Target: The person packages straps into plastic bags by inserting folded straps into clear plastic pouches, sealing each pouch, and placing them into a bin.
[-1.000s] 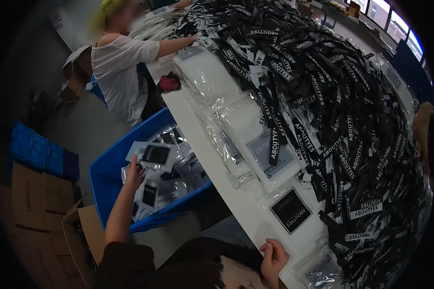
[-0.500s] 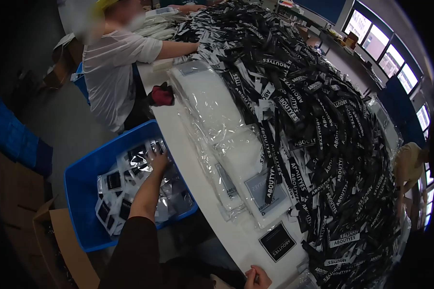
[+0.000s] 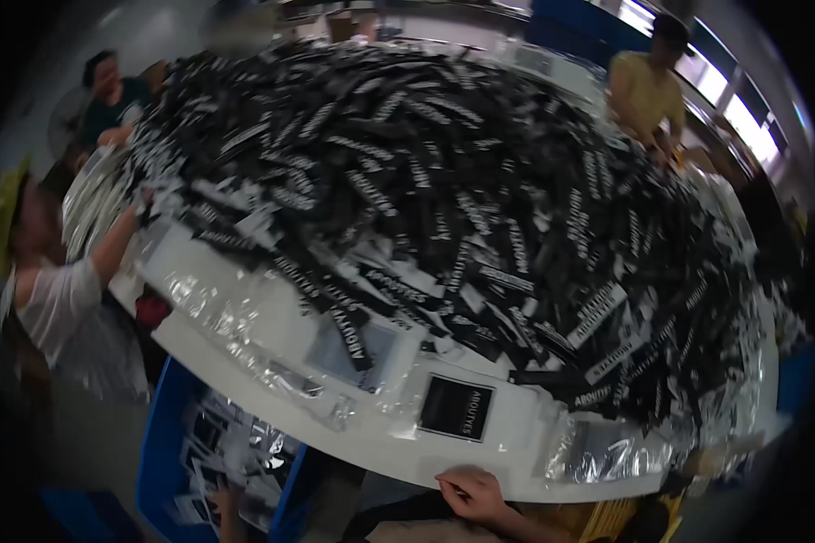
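My left hand (image 3: 226, 503) is down in the blue bin (image 3: 157, 443), among clear plastic packets with black labels (image 3: 244, 445). Blur and the packets obscure its fingers, so I cannot tell whether it grips one. At the table's near edge rests my right hand (image 3: 476, 494), fingers curled together with nothing visible in them. Beyond it a flat black square with a white border (image 3: 457, 407), printed ABOUTYES, lies on the white table (image 3: 389, 445). To its left are clear plastic bags (image 3: 235, 312), some with a grey printed panel.
A large heap of black strips (image 3: 407, 181) printed ABOUTYES covers most of the table. More clear bags (image 3: 602, 451) lie at the near right. Several people are around the table: one in white (image 3: 81, 317) reaches in at left, one in yellow (image 3: 647, 95) stands far right.
The view has swung right and up, so the bin now sits at the lower left. My left hand stays in the bin, lower in view; my right hand remains at the table edge.
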Demonstrator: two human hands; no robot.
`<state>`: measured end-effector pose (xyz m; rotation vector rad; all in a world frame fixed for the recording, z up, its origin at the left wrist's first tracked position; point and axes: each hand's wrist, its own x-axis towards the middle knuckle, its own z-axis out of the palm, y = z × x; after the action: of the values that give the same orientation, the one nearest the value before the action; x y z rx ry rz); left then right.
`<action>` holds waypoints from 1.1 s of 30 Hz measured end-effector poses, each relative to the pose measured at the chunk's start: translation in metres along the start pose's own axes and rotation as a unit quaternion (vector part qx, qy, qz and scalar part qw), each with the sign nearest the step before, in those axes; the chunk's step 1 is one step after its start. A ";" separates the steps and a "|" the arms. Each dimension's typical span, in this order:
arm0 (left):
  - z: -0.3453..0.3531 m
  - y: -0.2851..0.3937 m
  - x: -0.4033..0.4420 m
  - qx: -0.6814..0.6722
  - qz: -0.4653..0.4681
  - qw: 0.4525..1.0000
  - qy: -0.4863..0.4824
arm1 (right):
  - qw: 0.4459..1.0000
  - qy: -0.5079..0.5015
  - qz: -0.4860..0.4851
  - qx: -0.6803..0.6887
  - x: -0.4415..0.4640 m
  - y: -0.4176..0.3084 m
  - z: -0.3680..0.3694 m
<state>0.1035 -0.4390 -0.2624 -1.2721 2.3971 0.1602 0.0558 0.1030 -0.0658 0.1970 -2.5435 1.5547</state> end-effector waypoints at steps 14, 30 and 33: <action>-0.278 0.353 -0.325 -0.121 0.871 0.462 0.119 | 0.971 0.085 -0.109 -0.197 0.078 0.002 -0.149; -0.085 0.373 -0.355 -0.040 0.883 0.466 0.036 | 0.976 0.166 0.026 -0.137 0.154 0.032 -0.188; -0.082 0.373 -0.352 -0.041 0.884 0.464 0.037 | 0.909 0.194 0.072 -0.361 0.155 0.034 -0.209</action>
<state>-0.0510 0.0208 -0.0768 1.6988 2.5505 0.7262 -0.0899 0.2995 0.0294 -0.3586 -2.6242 0.5080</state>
